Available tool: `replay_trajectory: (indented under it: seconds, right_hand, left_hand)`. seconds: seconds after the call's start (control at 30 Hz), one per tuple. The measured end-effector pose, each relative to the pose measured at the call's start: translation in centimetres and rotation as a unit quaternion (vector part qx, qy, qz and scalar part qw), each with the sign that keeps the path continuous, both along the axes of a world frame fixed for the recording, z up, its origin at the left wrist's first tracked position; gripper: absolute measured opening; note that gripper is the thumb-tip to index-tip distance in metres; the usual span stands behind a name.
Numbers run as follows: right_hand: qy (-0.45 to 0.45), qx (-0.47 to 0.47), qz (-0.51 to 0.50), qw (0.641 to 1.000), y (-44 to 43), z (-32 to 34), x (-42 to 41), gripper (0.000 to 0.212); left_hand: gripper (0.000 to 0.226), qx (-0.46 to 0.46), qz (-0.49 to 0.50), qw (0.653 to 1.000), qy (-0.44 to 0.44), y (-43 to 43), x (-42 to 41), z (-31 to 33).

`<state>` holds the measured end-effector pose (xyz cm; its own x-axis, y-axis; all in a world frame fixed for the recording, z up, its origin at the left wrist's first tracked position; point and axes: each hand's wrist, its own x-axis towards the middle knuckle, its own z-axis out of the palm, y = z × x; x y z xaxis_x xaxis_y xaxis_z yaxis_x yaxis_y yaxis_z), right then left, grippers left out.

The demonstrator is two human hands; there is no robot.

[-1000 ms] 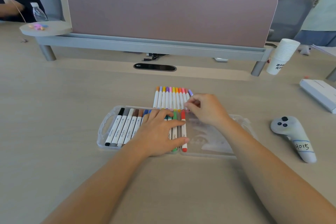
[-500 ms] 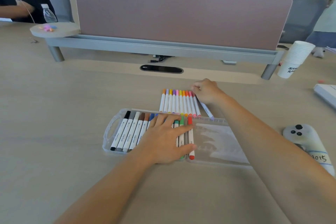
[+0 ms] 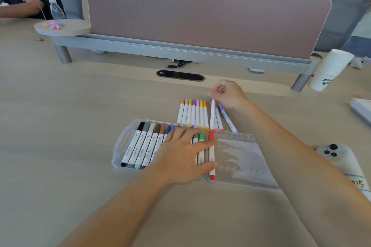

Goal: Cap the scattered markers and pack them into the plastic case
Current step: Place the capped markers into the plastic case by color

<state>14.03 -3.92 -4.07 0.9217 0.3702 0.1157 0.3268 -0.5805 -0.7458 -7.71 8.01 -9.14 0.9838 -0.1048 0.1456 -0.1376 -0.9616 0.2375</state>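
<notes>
On the desk (image 3: 60, 126), the clear case (image 3: 124, 142) holds capped markers (image 3: 140, 146) under the flat, open left hand (image 3: 180, 156); right hand (image 3: 228, 94) pinches one marker (image 3: 212, 112).

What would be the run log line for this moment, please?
left hand: flat on markers in plastic case | right hand: lifting red-orange marker by its top from loose row | stage: packing

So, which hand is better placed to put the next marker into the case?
The right hand. Its fingers already pinch the top of the orange-red marker in the loose row behind the plastic case. The left hand lies flat on the packed markers, holding them down.
</notes>
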Motion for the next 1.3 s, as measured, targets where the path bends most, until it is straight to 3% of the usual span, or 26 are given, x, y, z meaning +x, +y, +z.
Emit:
replay_trajectory:
  seconds: [0.1, 0.27, 0.47, 0.67, 0.77, 0.97, 1.1, 1.3]
  right_hand:
    - [0.034, 0.129, -0.020, 0.991, -1.3, 1.2, -1.0, 0.007]
    - [0.018, 0.220, 0.014, 0.975, -4.8, 4.1, -4.4, 0.011]
    - [0.100, 0.062, 0.038, 0.992, -6.0, 3.1, -9.3, 0.026]
    - [0.168, 0.014, 0.027, 0.985, -4.7, 0.3, -10.3, 0.026]
    - [0.178, 0.006, 0.016, 0.984, -4.1, -0.6, -10.2, 0.026]
    - [0.127, -0.018, -0.001, 0.992, -4.1, -0.5, -9.9, 0.022]
    - [0.077, -0.025, -0.041, 0.996, -5.5, 0.0, -7.7, 0.023]
    - [0.011, -0.065, -0.087, 0.994, -6.0, 0.0, -3.6, 0.021]
  left_hand:
    - [0.075, -0.004, 0.000, 1.000, 0.004, 0.0, 0.0, 0.0]
    - [0.074, -0.007, 0.000, 1.000, 0.013, 0.1, 0.1, 0.1]
    - [0.080, -0.047, 0.010, 0.999, 0.015, 0.0, 0.1, 0.3]
    - [0.060, -0.087, -0.001, 0.996, -0.010, -0.2, -0.3, 0.5]
    - [0.064, -0.084, -0.010, 0.996, -0.010, -0.3, -0.4, 0.5]
    - [0.060, -0.061, -0.051, 0.996, -0.027, -0.6, -0.2, 0.4]
    - [0.066, -0.046, -0.025, 0.999, 0.003, -1.1, 0.0, 0.3]
    - [0.053, -0.068, -0.014, 0.996, 0.051, -1.3, 0.4, 1.1]
